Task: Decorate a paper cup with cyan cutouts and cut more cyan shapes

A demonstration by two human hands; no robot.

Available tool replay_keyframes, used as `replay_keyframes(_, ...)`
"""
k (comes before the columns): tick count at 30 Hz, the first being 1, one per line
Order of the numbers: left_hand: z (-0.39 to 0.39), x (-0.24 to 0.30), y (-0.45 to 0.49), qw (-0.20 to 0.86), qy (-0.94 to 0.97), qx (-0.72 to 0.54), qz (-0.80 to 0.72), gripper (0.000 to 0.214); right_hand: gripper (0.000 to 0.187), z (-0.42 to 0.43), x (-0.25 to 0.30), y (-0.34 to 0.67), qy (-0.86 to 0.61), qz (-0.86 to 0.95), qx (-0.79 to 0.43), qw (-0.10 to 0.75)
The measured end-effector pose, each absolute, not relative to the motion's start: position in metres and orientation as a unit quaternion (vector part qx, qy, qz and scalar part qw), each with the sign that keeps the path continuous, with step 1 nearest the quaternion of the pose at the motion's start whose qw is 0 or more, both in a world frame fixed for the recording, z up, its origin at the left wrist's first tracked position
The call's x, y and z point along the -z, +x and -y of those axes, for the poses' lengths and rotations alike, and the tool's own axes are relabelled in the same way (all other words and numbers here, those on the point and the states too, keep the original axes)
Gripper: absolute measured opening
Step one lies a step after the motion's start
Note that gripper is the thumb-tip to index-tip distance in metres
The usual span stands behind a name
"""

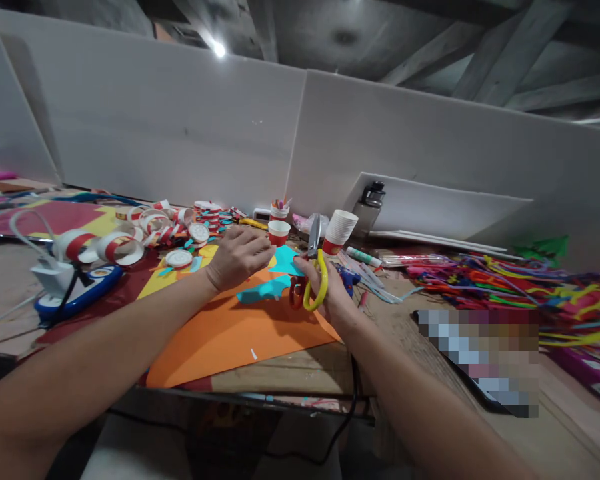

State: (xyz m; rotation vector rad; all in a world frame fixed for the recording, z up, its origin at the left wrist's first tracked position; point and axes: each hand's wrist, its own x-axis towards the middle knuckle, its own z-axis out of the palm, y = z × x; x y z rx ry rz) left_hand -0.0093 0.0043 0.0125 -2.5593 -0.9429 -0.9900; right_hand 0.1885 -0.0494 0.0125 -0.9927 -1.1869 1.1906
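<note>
My right hand (333,290) is closed around scissors (316,280) with one yellow and one red handle loop, blades pointing up. Its thumb also presses on a piece of light-blue paper (285,260). My left hand (243,257) is palm down, fingers loosely bent and reaching toward that paper's left edge; I see nothing held in it, and its thumb is hidden. Below the hands, another blue paper piece (264,291) lies over a large orange sheet (230,337). Just behind them stands a red-and-white paper cup (279,233).
A stack of paper cups (341,228) and a grey bottle (371,208) stand behind. Cut cup rings (120,248) and a blue power strip (80,293) lie left. Colourful pipe cleaners (485,273) and a blurred-out phone (480,360) are on the right.
</note>
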Motion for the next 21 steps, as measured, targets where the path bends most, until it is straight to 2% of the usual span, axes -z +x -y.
replay_keyframes(7,-0.006,-0.004,0.000,0.110,-0.819,0.462,0.323,0.021,0.032,0.049,-0.011,0.193,-0.381,0.518,-0.479,0.597)
replay_keyframes(12,-0.009,-0.002,0.006,0.021,-0.832,0.449,0.325,0.019,0.038,0.043,-0.005,0.193,-0.394,0.508,-0.465,0.609)
replay_keyframes(16,-0.017,0.002,0.004,-0.123,-0.856,0.363,0.347,0.029,0.040,0.043,-0.007,0.193,-0.388,0.506,-0.456,0.621)
replay_keyframes(21,-0.029,0.014,-0.003,-0.130,-0.882,0.219,0.395,0.035,0.042,0.044,-0.008,0.193,-0.402,0.511,-0.456,0.608)
